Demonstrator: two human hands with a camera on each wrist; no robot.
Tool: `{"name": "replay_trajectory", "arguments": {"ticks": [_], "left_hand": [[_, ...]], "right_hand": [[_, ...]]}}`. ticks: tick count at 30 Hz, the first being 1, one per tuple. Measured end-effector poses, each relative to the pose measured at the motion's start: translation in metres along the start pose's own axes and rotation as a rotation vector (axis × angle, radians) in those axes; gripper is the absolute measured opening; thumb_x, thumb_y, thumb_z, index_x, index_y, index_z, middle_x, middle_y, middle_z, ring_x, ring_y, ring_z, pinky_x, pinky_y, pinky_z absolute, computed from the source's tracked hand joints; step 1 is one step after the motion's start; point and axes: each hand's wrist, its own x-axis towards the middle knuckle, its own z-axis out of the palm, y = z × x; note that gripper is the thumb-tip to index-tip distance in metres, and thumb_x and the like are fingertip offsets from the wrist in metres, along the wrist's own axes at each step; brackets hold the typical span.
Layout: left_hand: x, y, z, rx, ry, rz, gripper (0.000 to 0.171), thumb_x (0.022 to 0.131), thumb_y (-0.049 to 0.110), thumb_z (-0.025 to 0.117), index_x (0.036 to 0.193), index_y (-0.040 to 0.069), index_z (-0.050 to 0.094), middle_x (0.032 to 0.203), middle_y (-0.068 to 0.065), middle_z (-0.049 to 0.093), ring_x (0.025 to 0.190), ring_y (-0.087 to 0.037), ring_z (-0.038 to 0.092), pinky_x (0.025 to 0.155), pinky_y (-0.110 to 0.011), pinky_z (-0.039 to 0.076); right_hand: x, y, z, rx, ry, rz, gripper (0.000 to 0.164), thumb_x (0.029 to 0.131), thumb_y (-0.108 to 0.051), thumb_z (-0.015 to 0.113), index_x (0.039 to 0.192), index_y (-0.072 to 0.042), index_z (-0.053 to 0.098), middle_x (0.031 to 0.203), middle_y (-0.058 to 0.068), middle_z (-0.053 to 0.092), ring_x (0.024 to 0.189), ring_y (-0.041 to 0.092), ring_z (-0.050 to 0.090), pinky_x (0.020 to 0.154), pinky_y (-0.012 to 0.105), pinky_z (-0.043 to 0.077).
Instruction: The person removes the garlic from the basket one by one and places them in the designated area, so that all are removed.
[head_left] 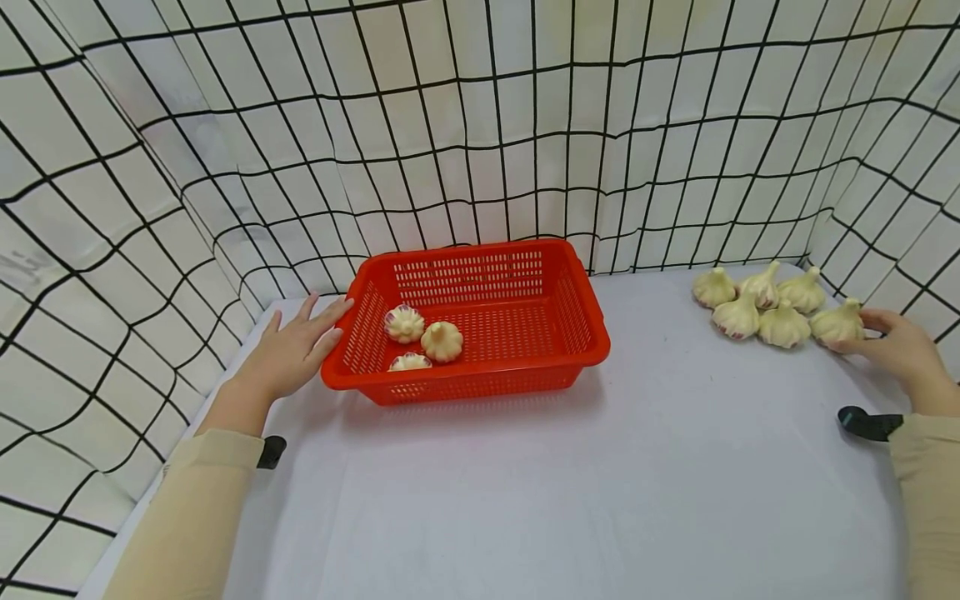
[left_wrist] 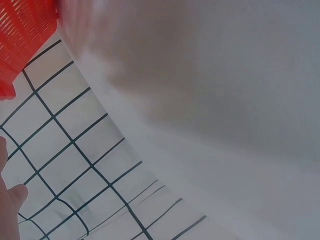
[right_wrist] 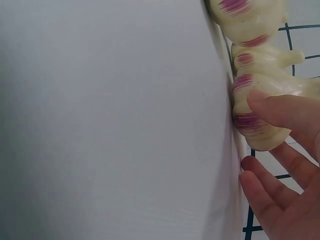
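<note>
A red plastic basket (head_left: 480, 372) with slotted walls stands at the back of the white table, holding three garlic bulbs (head_left: 442, 342) in its left part. My left hand (head_left: 288, 354) touches the basket's left rim with fingers extended. At the far right, my right hand (head_left: 896, 346) pinches the rightmost garlic bulb (head_left: 837, 322) between thumb and fingers. That bulb, pale with purple streaks, shows close up in the right wrist view, the thumb lying across its side. Several more garlic bulbs (head_left: 784, 325) sit clustered just left of it.
Black grid netting (head_left: 525, 150) over white sheeting rises behind the table and along both sides. The white tabletop (head_left: 525, 500) spreads in front of the basket and between it and the garlic cluster. Dark wrist-worn pieces (head_left: 870, 423) stick out from the sleeves.
</note>
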Motion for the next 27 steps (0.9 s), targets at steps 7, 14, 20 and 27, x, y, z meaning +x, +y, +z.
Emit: {"name": "replay_trajectory", "arguments": {"ticks": [7, 14, 20, 27], "left_hand": [[0.0009, -0.0005, 0.0002, 0.008, 0.000, 0.000, 0.067, 0.109, 0.054, 0.028, 0.165, 0.018, 0.022, 0.164, -0.023, 0.026, 0.155, -0.044, 0.002, 0.116, -0.070, -0.009], [0.0015, -0.0005, -0.0002, 0.000, -0.003, 0.000, 0.067, 0.109, 0.054, 0.028, 0.165, 0.018, 0.022, 0.164, -0.022, 0.027, 0.155, -0.044, 0.001, 0.116, -0.070, -0.009], [0.0018, -0.0016, 0.0002, 0.000, -0.003, 0.001, 0.067, 0.109, 0.054, 0.028, 0.165, 0.019, 0.022, 0.164, -0.022, 0.027, 0.155, -0.043, 0.001, 0.116, -0.070, -0.009], [0.0021, -0.0020, -0.0002, 0.005, -0.004, 0.006, 0.067, 0.109, 0.054, 0.028, 0.165, 0.018, 0.022, 0.164, -0.023, 0.027, 0.155, -0.044, 0.001, 0.116, -0.070, -0.009]], "right_hand": [[-0.0014, -0.0054, -0.0012, 0.002, -0.032, -0.008, 0.082, 0.103, -0.034, 0.059, 0.153, 0.016, 0.016, 0.150, 0.047, 0.019, 0.140, 0.066, 0.015, 0.110, 0.075, 0.019], [0.0016, -0.0043, -0.0033, 0.012, -0.051, -0.047, 0.081, 0.103, -0.035, 0.056, 0.153, 0.013, 0.015, 0.150, 0.046, 0.018, 0.143, 0.065, 0.009, 0.112, 0.075, 0.014], [0.0042, -0.0018, -0.0034, 0.012, -0.058, -0.054, 0.082, 0.103, -0.036, 0.056, 0.153, 0.015, 0.014, 0.148, 0.047, 0.019, 0.141, 0.066, 0.010, 0.111, 0.075, 0.014], [0.0044, -0.0015, -0.0030, 0.009, -0.059, -0.065, 0.082, 0.104, -0.036, 0.055, 0.152, 0.016, 0.014, 0.149, 0.048, 0.019, 0.140, 0.067, 0.011, 0.111, 0.075, 0.015]]}}
